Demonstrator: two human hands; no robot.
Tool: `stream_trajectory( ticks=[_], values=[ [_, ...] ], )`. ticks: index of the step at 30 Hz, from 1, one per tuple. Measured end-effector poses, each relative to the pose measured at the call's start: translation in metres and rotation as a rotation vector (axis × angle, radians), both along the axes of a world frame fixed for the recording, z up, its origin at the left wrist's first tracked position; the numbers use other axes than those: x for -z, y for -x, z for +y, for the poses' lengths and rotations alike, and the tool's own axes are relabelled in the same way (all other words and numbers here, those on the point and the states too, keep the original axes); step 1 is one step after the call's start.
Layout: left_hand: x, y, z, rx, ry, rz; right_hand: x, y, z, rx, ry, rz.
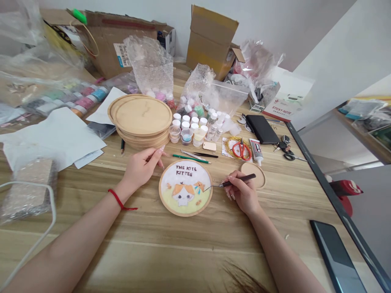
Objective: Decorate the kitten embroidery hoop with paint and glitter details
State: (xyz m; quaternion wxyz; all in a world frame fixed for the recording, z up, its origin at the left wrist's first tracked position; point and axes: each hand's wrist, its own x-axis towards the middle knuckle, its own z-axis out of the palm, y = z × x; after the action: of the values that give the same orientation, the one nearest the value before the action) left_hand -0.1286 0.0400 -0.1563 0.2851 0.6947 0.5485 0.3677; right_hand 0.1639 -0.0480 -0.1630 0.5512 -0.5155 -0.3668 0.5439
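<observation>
Right hand (243,193) grips tool (240,180) pen-style, likely for control, over disc (186,189) inside right edge of worktop (152,252). Left hand (142,167) alongside (can't tell grip)

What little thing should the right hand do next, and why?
Perhaps gently nudge the blue strips with the dark-handled tool: the right hand holds it, and its thin metal tip is close beside them over the round picture.

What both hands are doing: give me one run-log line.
right hand: holds dark-handled tool, tip over kitten picture | left hand: near picture's upper-left edge, contact unclear | wooden rounds: stacked beyond left hand
</observation>
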Motion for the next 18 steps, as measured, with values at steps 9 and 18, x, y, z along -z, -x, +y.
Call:
stream_trajectory(
  ticks=[9, 18],
  values=[
    [0.0002, -0.0004, -0.0001, 0.0, 0.011, -0.003, -0.0006, 0.0003, 0.0009, 0.016, -0.005, -0.002],
    [0.0005, -0.0008, 0.0002, 0.0, 0.01, -0.001, -0.0005, 0.0004, 0.0001, 0.005, 0.001, -0.019]
  ],
)
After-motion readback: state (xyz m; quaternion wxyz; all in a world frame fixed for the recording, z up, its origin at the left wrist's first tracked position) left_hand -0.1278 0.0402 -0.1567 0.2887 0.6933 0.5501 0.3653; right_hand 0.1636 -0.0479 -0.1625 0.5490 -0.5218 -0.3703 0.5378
